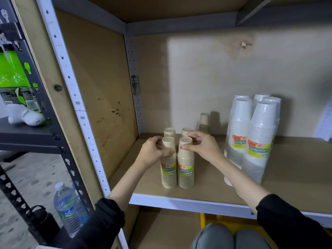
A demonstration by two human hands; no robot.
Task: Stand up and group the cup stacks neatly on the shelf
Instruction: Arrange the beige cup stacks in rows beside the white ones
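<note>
Several wrapped stacks of tan paper cups stand upright in a tight cluster on the shelf board (pixel 206 187). My left hand (pixel 152 151) grips the top of the front left tan stack (pixel 168 171). My right hand (pixel 203 146) pinches the top of the front right tan stack (pixel 186 169). Two more tan stacks (pixel 169 132) stand just behind them. A shorter tan stack (pixel 204 122) stands alone further back near the wall. Several taller white cup stacks (pixel 258 137) are grouped upright at the right.
The shelf's white upright post (pixel 84 121) and brown side panel close off the left. A water bottle (pixel 67 207) and a black flask (pixel 43 220) stand on the floor at lower left. My knees (pixel 231 238) are below the shelf edge.
</note>
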